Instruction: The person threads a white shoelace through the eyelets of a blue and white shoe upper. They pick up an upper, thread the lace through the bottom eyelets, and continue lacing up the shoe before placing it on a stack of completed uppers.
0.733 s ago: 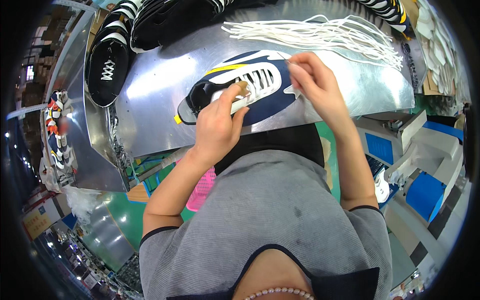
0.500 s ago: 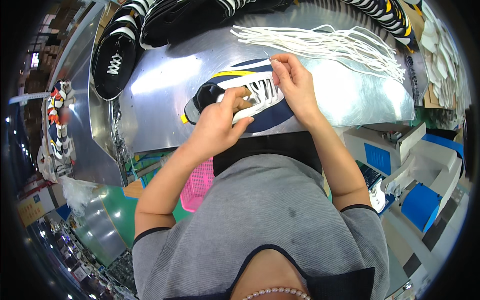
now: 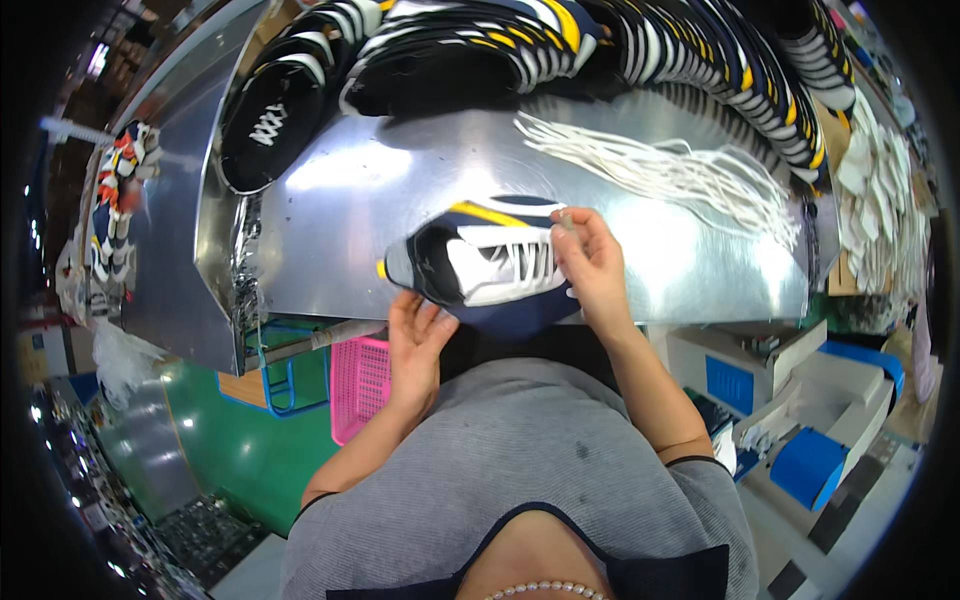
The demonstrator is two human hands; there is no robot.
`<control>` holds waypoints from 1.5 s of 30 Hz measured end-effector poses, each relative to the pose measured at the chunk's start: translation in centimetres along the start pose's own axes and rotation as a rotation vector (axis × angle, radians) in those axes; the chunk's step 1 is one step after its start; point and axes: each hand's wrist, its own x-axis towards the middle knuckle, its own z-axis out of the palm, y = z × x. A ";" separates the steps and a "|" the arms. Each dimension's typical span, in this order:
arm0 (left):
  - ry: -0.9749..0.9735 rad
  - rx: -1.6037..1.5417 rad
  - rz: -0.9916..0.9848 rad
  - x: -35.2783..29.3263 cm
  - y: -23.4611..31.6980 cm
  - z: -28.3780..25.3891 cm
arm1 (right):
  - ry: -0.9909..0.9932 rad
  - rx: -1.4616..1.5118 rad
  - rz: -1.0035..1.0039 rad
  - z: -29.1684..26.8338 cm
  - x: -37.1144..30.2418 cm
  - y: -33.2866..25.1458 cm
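A flat shoe upper (image 3: pixel 518 312), navy with a white laced throat, a yellow stripe and a black collar lining, lies at the near edge of the metal bench. White lace (image 3: pixel 530 262) crosses its eyelets in several rows. My left hand (image 3: pixel 418 338) is at the near heel side, its fingers and thumb closed on the upper's edge. Over the toe end, my right hand (image 3: pixel 594 265) has thumb and forefinger pinched together by the far edge. Whatever sits between those fingertips is too small and blurred to name, and the toe is partly hidden by the hand.
Loose white laces (image 3: pixel 660 170) lie in a bundle at the back right of the metal bench (image 3: pixel 350 230). Stacked shoe uppers (image 3: pixel 450 75) line its far side, with one laced upper (image 3: pixel 268 125) at the left. A pink basket (image 3: pixel 360 390) stands below the near edge.
My left hand has left the lace area and moved to the heel's near edge. The view has shifted, so the bench sits lower. A thin pointed thing at my right fingertips no longer shows clearly.
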 end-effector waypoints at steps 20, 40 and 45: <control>0.318 0.748 0.522 37.2 10.8 -9.0 | 0.171 -1.329 -0.548 -5.3 15.2 -1.2; 0.550 0.720 1.209 17.2 15.1 -0.8 | 0.026 -0.629 -0.283 -6.8 12.3 -1.7; -0.228 0.925 1.535 7.4 8.1 4.4 | -0.053 -0.223 -0.188 -5.2 11.1 -4.5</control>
